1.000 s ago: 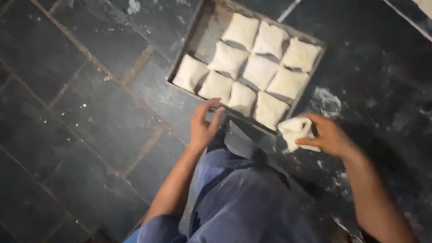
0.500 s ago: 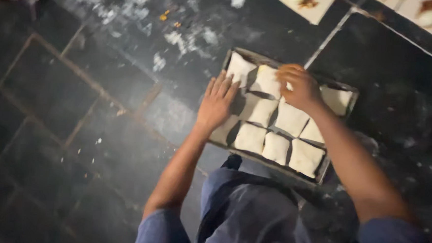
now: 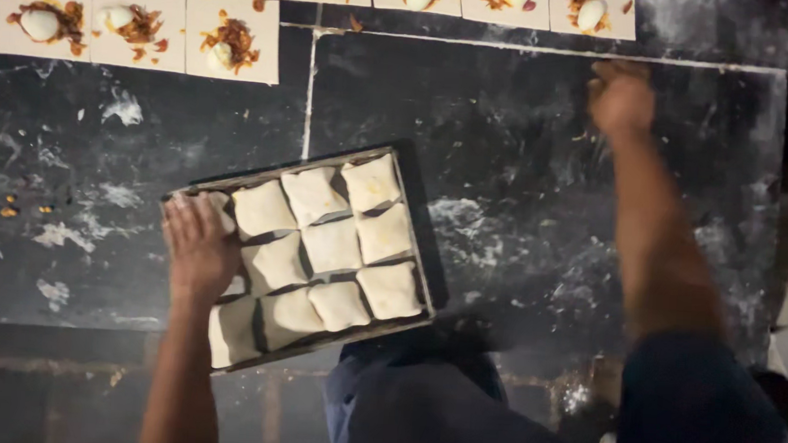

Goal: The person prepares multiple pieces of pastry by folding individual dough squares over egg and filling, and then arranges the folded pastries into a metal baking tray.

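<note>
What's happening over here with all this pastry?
A person is working at a dark, flour-dusted counter. The left hand lies flat on the folded pastry parcels packed in a metal tray. The right hand is stretched out towards the far edge, where flat dough squares lie in rows, each topped with a boiled egg and brownish filling. It looks blurred and seems to hold nothing.
</note>
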